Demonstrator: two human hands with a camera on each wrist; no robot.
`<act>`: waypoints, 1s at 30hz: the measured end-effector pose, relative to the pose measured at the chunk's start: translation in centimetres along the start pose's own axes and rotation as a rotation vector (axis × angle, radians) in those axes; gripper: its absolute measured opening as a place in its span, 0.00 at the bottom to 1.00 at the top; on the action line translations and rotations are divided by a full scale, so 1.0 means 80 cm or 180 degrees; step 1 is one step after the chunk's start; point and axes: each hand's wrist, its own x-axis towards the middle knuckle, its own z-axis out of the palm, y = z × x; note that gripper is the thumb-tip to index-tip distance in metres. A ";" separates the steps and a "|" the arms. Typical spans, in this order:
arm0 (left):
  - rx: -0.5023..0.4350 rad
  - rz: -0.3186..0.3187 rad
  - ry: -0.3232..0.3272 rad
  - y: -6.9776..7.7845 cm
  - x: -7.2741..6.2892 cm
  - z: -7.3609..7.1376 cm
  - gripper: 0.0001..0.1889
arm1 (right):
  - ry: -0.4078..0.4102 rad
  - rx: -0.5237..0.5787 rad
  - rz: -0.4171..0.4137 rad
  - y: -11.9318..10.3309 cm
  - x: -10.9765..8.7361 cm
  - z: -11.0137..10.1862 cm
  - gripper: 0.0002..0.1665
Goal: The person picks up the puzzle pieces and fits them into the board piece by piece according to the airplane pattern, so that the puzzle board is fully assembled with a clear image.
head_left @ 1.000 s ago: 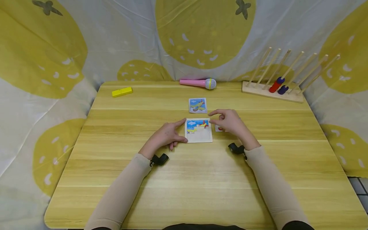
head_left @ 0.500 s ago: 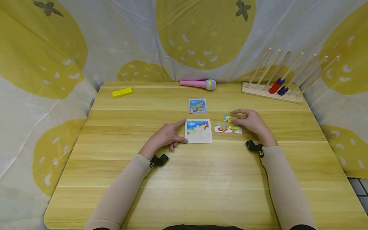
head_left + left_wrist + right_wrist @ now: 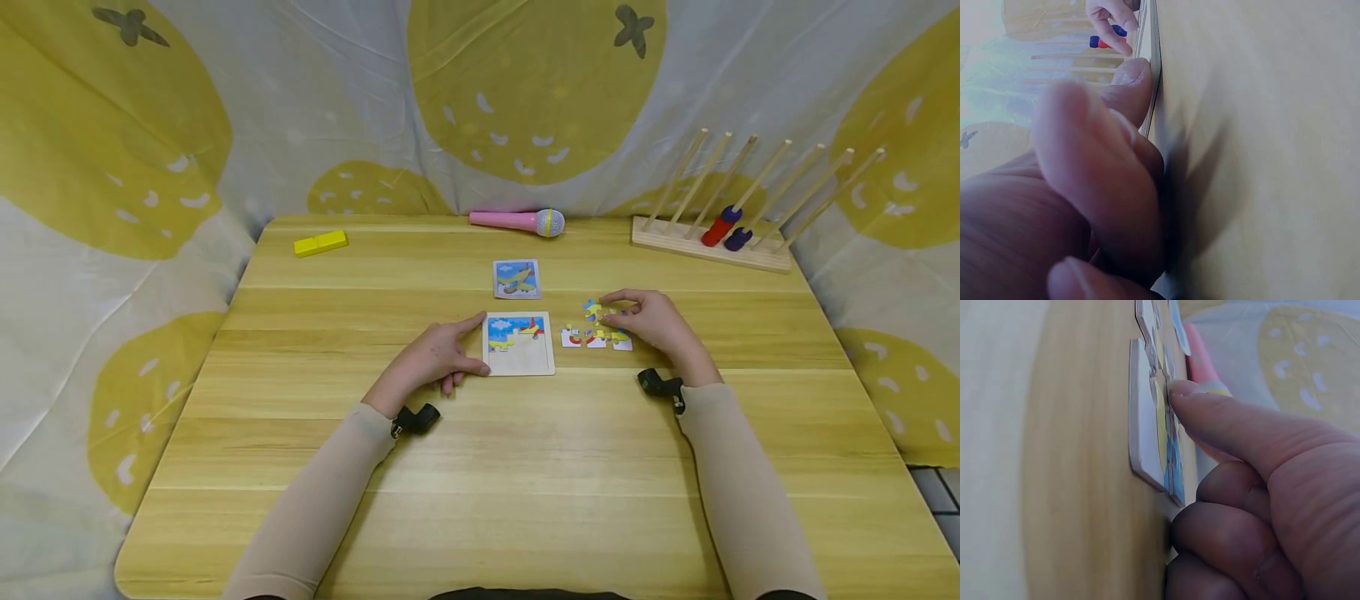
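Observation:
My left hand (image 3: 433, 354) rests at the left side of a square puzzle tray (image 3: 519, 358), index fingertip at its upper corner and thumb at its lower one. The tray's upper part bears fitted pieces with sky, a cloud and a red tail; its lower part is bare. To the right, my right hand (image 3: 658, 323) has thumb and index fingertip right at a blue and yellow puzzle piece (image 3: 592, 310); I cannot tell whether they pinch it. Several white-edged puzzle pieces (image 3: 572, 337) lie in a row just below. In the right wrist view the thumb (image 3: 1235, 419) meets the pieces' edge, the other fingers curled.
A square airplane picture card (image 3: 517, 278) lies behind the tray. Farther back are a pink toy microphone (image 3: 517, 220), a yellow block (image 3: 321, 243) and a wooden peg rack (image 3: 708, 243) with red and dark blue rings. A patterned cloth (image 3: 360, 100) hangs behind the table.
My right hand has moved right, from the tray's upper right corner to the loose pieces, uncovering them, and has then barely moved. The left hand stays at the tray.

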 end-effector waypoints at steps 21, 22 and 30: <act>0.0033 0.0005 0.0016 -0.001 0.001 0.002 0.53 | 0.0097 -0.0370 -0.0246 -0.003 0.001 0.006 0.21; 0.0031 0.0007 0.0018 -0.001 0.002 0.002 0.53 | 0.0103 -0.0376 -0.0268 -0.003 0.001 0.007 0.21; 0.0009 0.0002 0.0014 -0.002 0.001 0.002 0.54 | 0.0121 -0.0394 -0.0369 -0.003 0.002 0.008 0.20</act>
